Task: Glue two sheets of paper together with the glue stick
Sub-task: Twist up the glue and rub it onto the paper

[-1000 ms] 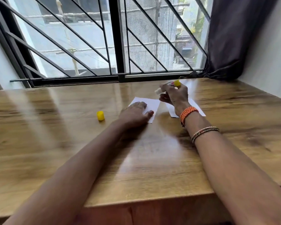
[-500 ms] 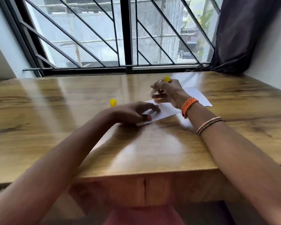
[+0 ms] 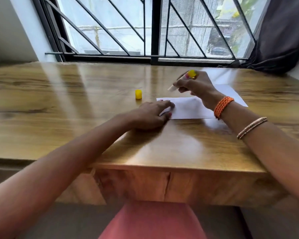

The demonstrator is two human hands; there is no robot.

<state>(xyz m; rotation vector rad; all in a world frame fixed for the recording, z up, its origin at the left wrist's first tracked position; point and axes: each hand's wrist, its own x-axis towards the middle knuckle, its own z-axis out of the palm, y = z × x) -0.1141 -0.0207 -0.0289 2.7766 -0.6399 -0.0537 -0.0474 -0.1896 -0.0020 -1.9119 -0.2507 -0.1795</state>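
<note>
Glossy wood table [image 3: 76, 100]. Left hand [image 3: 152, 114] flat, pinning white sheet [image 3: 188, 107]. Right hand [image 3: 197, 87] grips glue stick [image 3: 181, 81], white tip slanting down-left. Yellow cylindrical cap [image 3: 138, 94] upright beside sheet.

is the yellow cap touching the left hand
Apart. The head view shows bare table between the yellow cap and the left hand.

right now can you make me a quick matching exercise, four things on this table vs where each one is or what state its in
Things:
1. yellow cap
2. glue stick
3. near sheet of paper
4. far sheet of paper

Places or states:
A. pressed flat under the left hand
B. standing alone on the table
C. lying partly behind the right hand's wrist
D. held uncapped in the right hand

Pairs: 1-B, 2-D, 3-A, 4-C
</note>
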